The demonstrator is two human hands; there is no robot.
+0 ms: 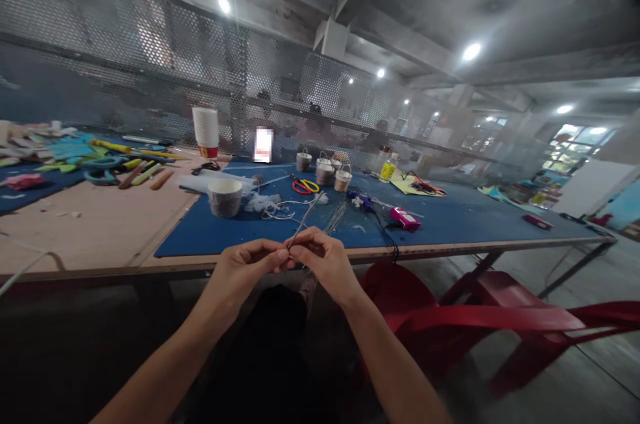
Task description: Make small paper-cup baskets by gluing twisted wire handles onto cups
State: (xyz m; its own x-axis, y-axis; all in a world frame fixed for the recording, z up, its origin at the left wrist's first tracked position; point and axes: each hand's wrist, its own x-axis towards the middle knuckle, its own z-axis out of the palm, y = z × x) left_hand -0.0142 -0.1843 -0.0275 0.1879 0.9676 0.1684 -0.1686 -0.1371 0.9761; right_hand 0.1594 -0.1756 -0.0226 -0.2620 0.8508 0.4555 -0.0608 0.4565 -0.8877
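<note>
My left hand and my right hand meet in front of the table's near edge, fingers pinched together. Between them they hold a thin grey wire that sticks up and away over the blue mat. More thin wires lie on the mat just beyond my right hand. A paper cup wrapped in twine stands to the left, beside loose white string.
Several small twine baskets, red-and-yellow scissors, a blue glue gun with a black cord, a pink tool and a stack of paper cups sit on the table. Red plastic chairs stand at my right. Mesh fencing runs behind.
</note>
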